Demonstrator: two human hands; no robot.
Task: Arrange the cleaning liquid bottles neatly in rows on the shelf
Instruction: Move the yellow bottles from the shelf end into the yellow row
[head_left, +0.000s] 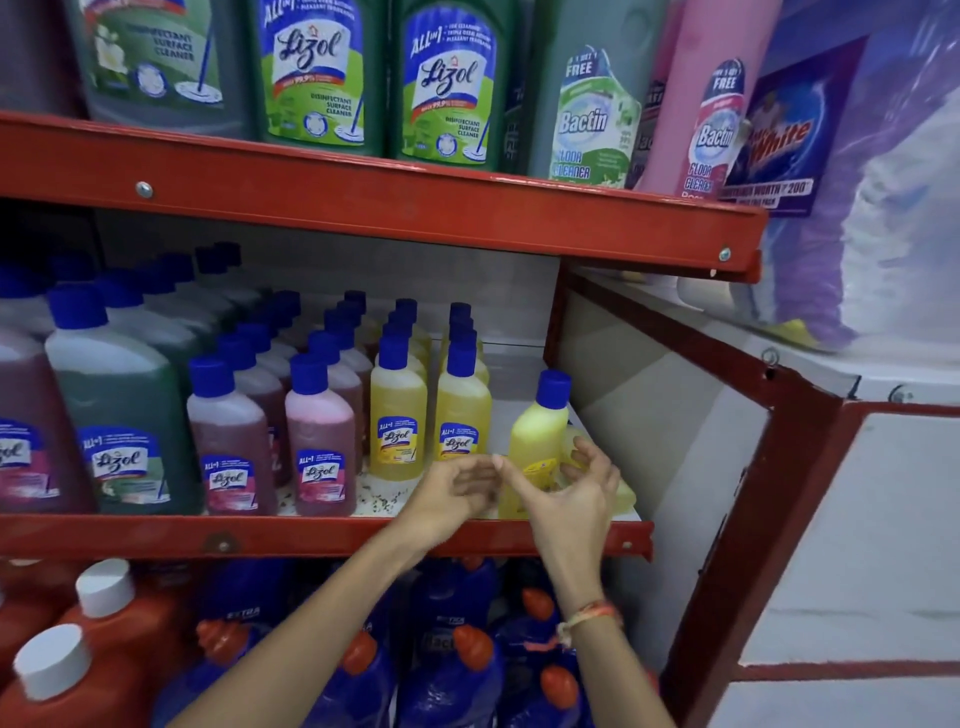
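A small yellow bottle (537, 434) with a blue cap stands slightly tilted at the front right of the middle shelf (311, 535). My right hand (571, 499) cups its lower part, thumb across the label and fingers curled behind it. My left hand (457, 488) hovers at the bottle's left side with fingers apart, holding nothing. To the left stand two rows of yellow bottles (397, 431) and rows of reddish bottles (319, 452). Another yellow bottle (623, 493) seems to lie behind my right hand, mostly hidden.
Large green and maroon bottles (124, 431) fill the shelf's left. The upper shelf (363, 208) holds big cleaner bottles. Below are blue bottles (452, 670) with orange caps and red bottles (114, 639) with white caps. A red frame post (769, 467) bounds the right side.
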